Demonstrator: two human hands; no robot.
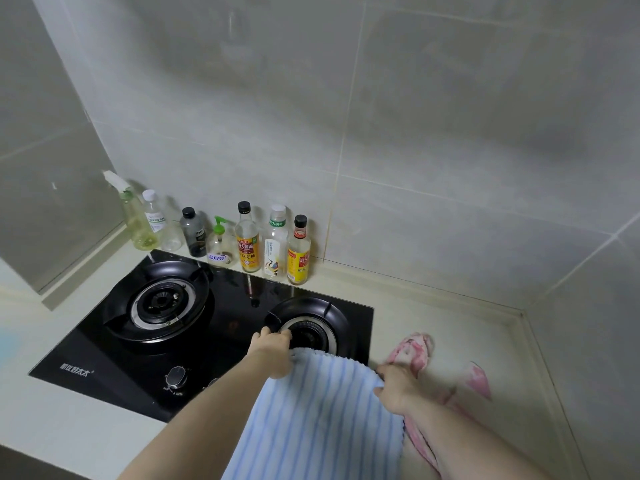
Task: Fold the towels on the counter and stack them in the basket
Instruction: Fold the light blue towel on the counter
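Observation:
A blue and white striped towel (318,417) hangs between my two hands, held up by its top corners over the front right of the stove. My left hand (273,351) pinches the top left corner. The top right corner is gripped by my right hand (394,386). A pink and white towel (415,351) lies crumpled on the cream counter (433,306) to the right, partly hidden behind my right arm. No basket is in view.
A black two-burner gas stove (221,320) is set into the counter, with knobs (176,377) at its front. Several bottles (247,237) stand in a row along the tiled back wall. A side wall closes the counter on the right.

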